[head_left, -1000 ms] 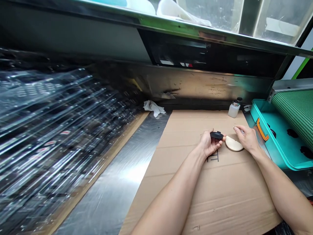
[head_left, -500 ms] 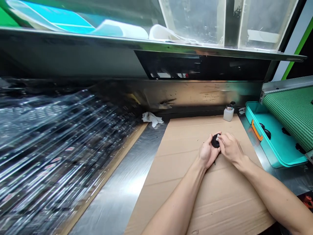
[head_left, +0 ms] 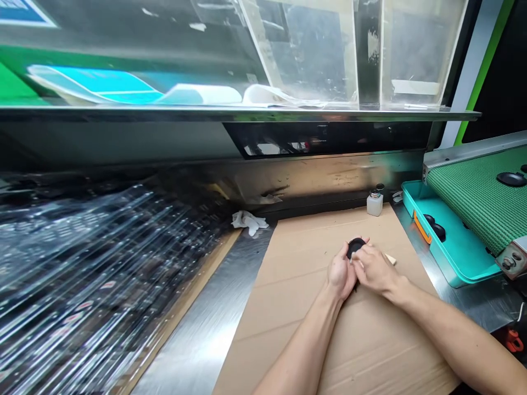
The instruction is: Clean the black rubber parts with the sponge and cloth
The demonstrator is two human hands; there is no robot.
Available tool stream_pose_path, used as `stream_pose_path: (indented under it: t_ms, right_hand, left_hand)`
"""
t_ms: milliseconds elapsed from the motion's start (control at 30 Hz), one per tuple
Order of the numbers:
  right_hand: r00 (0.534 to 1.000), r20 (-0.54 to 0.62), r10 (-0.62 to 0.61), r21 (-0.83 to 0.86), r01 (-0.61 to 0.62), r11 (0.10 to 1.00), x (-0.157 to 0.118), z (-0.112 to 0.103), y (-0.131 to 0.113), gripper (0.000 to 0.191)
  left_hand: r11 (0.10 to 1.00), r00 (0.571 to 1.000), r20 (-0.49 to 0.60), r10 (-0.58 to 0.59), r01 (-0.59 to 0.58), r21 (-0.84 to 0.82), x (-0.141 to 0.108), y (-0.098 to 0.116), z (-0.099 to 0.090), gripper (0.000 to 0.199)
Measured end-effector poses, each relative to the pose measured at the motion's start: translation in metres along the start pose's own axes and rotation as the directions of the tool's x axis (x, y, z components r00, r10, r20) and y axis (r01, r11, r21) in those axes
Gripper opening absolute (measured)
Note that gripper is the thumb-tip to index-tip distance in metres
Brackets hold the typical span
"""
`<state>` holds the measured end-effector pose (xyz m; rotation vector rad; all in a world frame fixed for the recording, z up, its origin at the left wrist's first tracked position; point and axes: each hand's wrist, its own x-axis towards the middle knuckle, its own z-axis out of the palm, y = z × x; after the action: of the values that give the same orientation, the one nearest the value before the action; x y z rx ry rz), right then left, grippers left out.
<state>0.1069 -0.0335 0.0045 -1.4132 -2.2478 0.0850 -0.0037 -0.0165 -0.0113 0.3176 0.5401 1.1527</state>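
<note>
A round black part (head_left: 356, 247), shaped like a small disc or cap, rests in my left hand (head_left: 340, 274), whose fingers curl around it from below. Bent over the part's near edge is my right hand (head_left: 376, 269), its fingers pinched on a small white wad (head_left: 352, 257), perhaps cloth or tissue. The wad is mostly covered by the fingers. Both hands are above a brown cardboard sheet (head_left: 284, 307). Just past my right hand lies a small pale block (head_left: 391, 259), partly hidden by it.
A white pump bottle (head_left: 374, 204) stands at the cardboard's far edge. On the right, a teal tray (head_left: 457, 274) holds black parts beneath a green conveyor belt (head_left: 473, 170). Stacked clear plastic trays (head_left: 102, 285) fill the left, near a crumpled white glove or cloth (head_left: 248, 221).
The camera view has tilted up and turned slightly right. My right hand has shifted toward the near edge of the black part, and the pale block beside it has come into view.
</note>
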Motion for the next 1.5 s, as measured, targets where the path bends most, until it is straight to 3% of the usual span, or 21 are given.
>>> stream_pose_path:
  t_ms: [67, 167, 267, 400, 533, 633, 767, 867, 1000, 1133, 1267, 1333, 1400, 1467, 1500]
  right_hand:
    - [1.0, -0.028, 0.001, 0.017, -0.001, 1.0, 0.001, -0.002, 0.001, 0.016]
    - [0.99, -0.065, 0.129, -0.048, -0.132, 0.99, 0.004, -0.004, 0.003, 0.02]
    - [0.996, 0.026, 0.083, -0.022, -0.083, 0.996, 0.004, -0.004, 0.004, 0.014]
    - [0.986, -0.013, 0.166, -0.039, -0.166, 0.985, 0.002, -0.001, 0.004, 0.016]
    - [0.992, 0.024, 0.121, -0.047, -0.12, 0.992, 0.002, 0.001, 0.007, 0.015]
    - [0.978, -0.052, 0.203, -0.072, -0.207, 0.976, 0.005, 0.003, 0.011, 0.019]
    - [0.991, -0.096, 0.091, -0.031, -0.094, 0.995, 0.012, 0.009, 0.009, 0.02]
    - [0.981, -0.087, 0.171, -0.146, -0.183, 0.972, 0.014, 0.01, 0.01, 0.024]
    - [0.957, -0.061, 0.282, -0.204, -0.289, 0.935, 0.008, -0.001, 0.027, 0.022]
    - [0.938, -0.116, 0.327, -0.194, -0.345, 0.919, 0.0, -0.017, 0.051, 0.023]
    - [0.927, -0.136, 0.349, -0.275, -0.374, 0.886, -0.003, -0.031, 0.056, 0.023]
    - [0.96, -0.077, 0.27, -0.277, -0.281, 0.919, -0.006, -0.037, 0.05, 0.027]
    - [0.983, 0.07, 0.171, -0.233, -0.15, 0.961, -0.01, -0.042, 0.044, 0.033]
    - [0.971, 0.206, 0.119, -0.168, -0.084, 0.982, -0.012, -0.043, 0.039, 0.032]
    - [0.969, 0.221, 0.111, -0.132, -0.083, 0.988, -0.012, -0.041, 0.037, 0.029]
  left_hand:
    - [1.0, 1.0, 0.009, 0.014, -0.014, -0.004, -0.001, -0.001, 0.001, 0.039]
    - [0.998, 0.998, -0.002, 0.06, -0.061, -0.014, 0.0, 0.0, 0.0, 0.041]
    - [1.0, 1.0, -0.002, 0.027, -0.027, -0.012, 0.001, 0.002, -0.002, 0.042]
    - [0.998, 0.999, -0.007, 0.052, -0.052, -0.018, 0.002, 0.003, -0.004, 0.039]
    - [0.999, 1.0, -0.02, 0.022, -0.022, -0.027, 0.003, 0.004, -0.005, 0.037]
    - [0.998, 0.999, -0.03, 0.044, -0.045, -0.044, 0.003, 0.002, -0.004, 0.037]
    - [0.999, 0.998, -0.056, 0.037, -0.039, -0.034, 0.004, -0.003, -0.002, 0.035]
    - [0.999, 0.998, -0.053, 0.024, -0.025, -0.022, 0.004, -0.002, -0.002, 0.036]
    - [1.0, 0.998, -0.061, 0.018, -0.019, -0.004, 0.004, 0.011, -0.003, 0.038]
    - [0.999, 0.997, -0.075, -0.009, 0.005, -0.051, 0.003, 0.024, -0.006, 0.041]
    - [0.996, 0.999, -0.041, -0.021, 0.017, -0.093, 0.001, 0.028, -0.009, 0.047]
    - [0.998, 0.999, -0.043, -0.018, 0.015, -0.068, 0.001, 0.03, -0.011, 0.047]
    - [0.999, 0.998, -0.059, -0.015, 0.013, -0.042, 0.002, 0.032, -0.014, 0.044]
    - [0.999, 0.997, -0.078, -0.003, 0.0, -0.035, 0.003, 0.033, -0.016, 0.041]
    - [0.999, 0.996, -0.086, 0.011, -0.014, -0.037, 0.004, 0.033, -0.016, 0.039]
